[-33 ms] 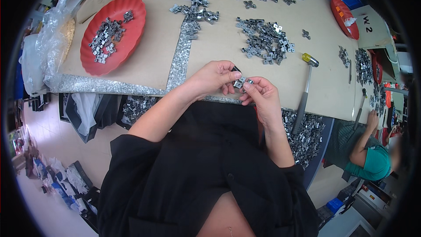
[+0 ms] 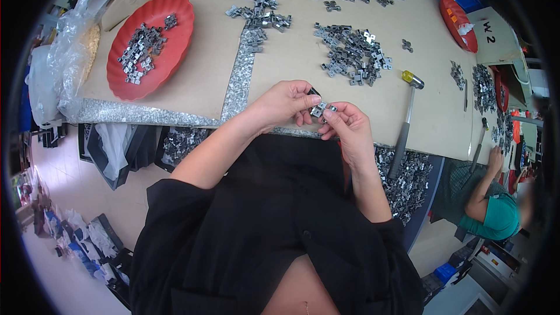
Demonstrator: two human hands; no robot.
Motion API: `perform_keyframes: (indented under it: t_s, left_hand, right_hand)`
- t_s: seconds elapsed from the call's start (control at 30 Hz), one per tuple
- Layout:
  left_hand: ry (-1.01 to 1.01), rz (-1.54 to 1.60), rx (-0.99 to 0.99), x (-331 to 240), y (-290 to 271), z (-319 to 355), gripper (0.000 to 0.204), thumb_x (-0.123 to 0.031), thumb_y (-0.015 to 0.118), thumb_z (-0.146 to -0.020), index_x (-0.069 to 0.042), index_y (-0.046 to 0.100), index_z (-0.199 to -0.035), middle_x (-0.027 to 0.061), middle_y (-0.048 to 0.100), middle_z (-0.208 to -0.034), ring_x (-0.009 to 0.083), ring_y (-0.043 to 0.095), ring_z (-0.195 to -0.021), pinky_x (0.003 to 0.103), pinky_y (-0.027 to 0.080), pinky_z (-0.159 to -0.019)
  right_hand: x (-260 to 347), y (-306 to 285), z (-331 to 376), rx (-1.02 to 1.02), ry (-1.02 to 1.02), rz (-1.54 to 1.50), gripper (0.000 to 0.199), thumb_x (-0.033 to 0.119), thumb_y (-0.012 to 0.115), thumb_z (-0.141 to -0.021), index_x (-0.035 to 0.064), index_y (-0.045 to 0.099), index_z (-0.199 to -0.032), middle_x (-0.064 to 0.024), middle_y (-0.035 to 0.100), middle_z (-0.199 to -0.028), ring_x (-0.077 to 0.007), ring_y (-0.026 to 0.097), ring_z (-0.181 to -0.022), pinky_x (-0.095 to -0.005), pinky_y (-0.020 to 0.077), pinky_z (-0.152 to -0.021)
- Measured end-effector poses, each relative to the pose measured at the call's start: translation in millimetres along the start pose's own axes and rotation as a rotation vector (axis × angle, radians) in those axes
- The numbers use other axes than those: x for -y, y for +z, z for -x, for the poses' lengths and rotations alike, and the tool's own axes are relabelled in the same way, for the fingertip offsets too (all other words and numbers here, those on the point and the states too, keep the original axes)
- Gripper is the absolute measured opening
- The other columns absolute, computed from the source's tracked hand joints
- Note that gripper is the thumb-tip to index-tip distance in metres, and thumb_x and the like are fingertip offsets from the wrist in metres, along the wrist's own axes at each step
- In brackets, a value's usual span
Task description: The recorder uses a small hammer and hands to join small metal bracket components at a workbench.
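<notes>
Gripping a small metal part (image 2: 318,110) between thumb and fingers, the left hand (image 2: 284,103) and right hand (image 2: 353,127) meet to the left of the hammer (image 2: 402,140), both closed on it. A heap of grey parts (image 2: 354,55) lies near the hammer's head, on its left, and a red dish (image 2: 175,61) sits well apart to the hammer's left.

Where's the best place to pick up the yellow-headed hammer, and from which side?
Probably by the dark grip, from the near side, with the right hand once free. The hammer lies with its yellow head pointing away, and its long grip appears to reach past the table's near edge, so fingers could likely wrap it there.
</notes>
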State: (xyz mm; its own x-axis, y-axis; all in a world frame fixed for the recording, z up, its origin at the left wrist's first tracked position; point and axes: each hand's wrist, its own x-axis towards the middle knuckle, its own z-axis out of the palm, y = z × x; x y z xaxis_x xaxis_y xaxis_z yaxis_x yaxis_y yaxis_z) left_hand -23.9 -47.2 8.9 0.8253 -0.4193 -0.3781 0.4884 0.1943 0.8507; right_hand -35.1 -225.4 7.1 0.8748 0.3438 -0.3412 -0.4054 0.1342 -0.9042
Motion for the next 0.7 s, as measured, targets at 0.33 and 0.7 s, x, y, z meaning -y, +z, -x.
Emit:
perform_keyframes:
  t_s: [0.33,0.7]
  left_hand:
    - [0.009,0.016,0.013,1.0,0.1,-0.7,0.017,-0.02,0.056,-0.083,-0.003,0.053,-0.085,0.0008,0.054,-0.065,0.0066,0.052,-0.057,0.018,0.042,-0.049]
    - [0.002,0.03,0.04,3.8,-4.2,1.6,0.022,-0.024,0.048,-0.088,-0.003,0.053,-0.084,0.001,0.054,-0.07,0.0056,0.05,-0.059,0.018,0.041,-0.053]
  right_hand:
    - [1.1,4.1,-1.1,0.005,0.022,-0.031,0.016,0.011,0.058,-0.081,-0.0018,0.053,-0.088,-0.007,0.059,-0.073,-0.0096,0.056,-0.056,-0.0186,0.0455,-0.047]
    - [2.5,8.2,-1.9,-0.033,0.1,-0.14,0.016,0.012,0.06,-0.079,-0.0017,0.052,-0.083,-0.0092,0.059,-0.069,-0.0096,0.056,-0.05,-0.0191,0.0462,-0.043]
